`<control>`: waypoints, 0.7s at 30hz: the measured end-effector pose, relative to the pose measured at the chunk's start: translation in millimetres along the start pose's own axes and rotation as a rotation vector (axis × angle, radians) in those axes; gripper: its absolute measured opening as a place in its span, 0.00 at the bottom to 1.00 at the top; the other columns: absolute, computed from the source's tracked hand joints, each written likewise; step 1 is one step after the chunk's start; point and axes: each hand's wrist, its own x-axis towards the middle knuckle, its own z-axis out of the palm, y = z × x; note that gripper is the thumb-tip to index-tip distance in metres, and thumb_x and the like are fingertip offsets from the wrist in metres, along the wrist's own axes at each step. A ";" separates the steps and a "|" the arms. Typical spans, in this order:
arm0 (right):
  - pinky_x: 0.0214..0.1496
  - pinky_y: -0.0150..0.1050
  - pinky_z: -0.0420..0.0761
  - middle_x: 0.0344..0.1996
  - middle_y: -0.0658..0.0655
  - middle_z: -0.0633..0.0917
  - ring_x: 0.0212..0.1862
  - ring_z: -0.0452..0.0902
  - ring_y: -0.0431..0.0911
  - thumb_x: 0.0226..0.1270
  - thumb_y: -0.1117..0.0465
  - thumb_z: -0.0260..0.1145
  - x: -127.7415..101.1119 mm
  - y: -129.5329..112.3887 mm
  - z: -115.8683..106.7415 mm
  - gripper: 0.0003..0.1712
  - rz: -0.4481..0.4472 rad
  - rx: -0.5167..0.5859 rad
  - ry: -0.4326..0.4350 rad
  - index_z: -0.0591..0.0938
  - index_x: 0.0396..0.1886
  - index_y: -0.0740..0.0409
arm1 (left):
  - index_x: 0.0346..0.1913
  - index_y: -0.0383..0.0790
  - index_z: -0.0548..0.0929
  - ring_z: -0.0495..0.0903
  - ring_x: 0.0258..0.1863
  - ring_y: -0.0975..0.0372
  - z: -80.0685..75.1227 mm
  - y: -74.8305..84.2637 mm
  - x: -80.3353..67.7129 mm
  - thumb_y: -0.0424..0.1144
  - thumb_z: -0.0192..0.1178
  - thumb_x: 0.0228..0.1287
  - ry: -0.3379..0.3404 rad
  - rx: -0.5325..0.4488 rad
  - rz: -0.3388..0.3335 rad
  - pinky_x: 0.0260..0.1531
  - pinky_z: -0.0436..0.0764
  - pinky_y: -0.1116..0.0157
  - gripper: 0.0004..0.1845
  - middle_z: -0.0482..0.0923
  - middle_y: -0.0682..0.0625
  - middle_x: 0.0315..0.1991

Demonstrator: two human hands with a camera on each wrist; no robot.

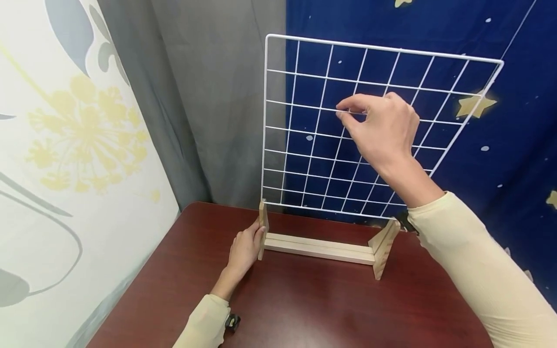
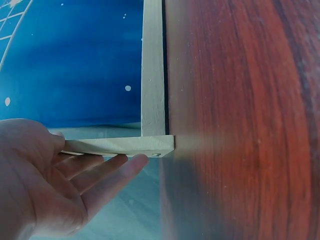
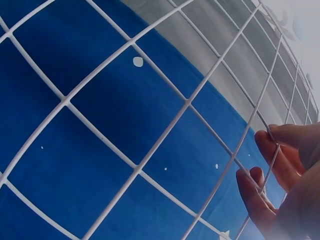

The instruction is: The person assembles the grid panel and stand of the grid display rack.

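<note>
A white wire grid panel stands upright in a pale wooden stand on a dark red-brown table. My right hand is raised in front of the grid and pinches one of its wires between thumb and forefinger; the right wrist view shows the fingertips closed around a wire of the grid. My left hand rests low against the stand's left foot. In the left wrist view its straight fingers lie along the side of that foot.
A grey curtain and a blue star-printed cloth hang behind the table. A white flowered cloth hangs at the left. The stand's right foot sits near the table's back right edge. Bare tabletop lies in front of the stand.
</note>
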 end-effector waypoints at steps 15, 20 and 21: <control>0.29 0.45 0.61 0.43 0.50 0.94 0.31 0.70 0.51 0.74 0.46 0.71 6.2 3.5 13.7 0.09 0.036 -0.036 -0.087 0.94 0.47 0.37 | 0.54 0.48 0.87 0.91 0.33 0.49 -4.0 3.2 1.9 0.49 0.57 0.82 0.017 -0.008 0.002 0.26 0.84 0.49 0.13 0.91 0.43 0.37; 0.29 0.45 0.63 0.43 0.49 0.95 0.31 0.73 0.50 0.73 0.47 0.72 4.1 4.6 17.8 0.09 0.022 -0.044 -0.099 0.94 0.46 0.37 | 0.54 0.47 0.87 0.91 0.32 0.50 -3.7 3.2 1.6 0.48 0.58 0.81 0.011 -0.012 0.005 0.25 0.83 0.51 0.13 0.91 0.43 0.36; 0.28 0.45 0.64 0.43 0.49 0.95 0.31 0.73 0.50 0.73 0.47 0.71 3.8 4.5 18.5 0.09 0.019 -0.047 -0.102 0.94 0.46 0.37 | 0.54 0.47 0.87 0.91 0.32 0.50 -3.5 3.4 1.6 0.48 0.58 0.81 0.007 -0.016 0.005 0.24 0.83 0.51 0.12 0.91 0.43 0.36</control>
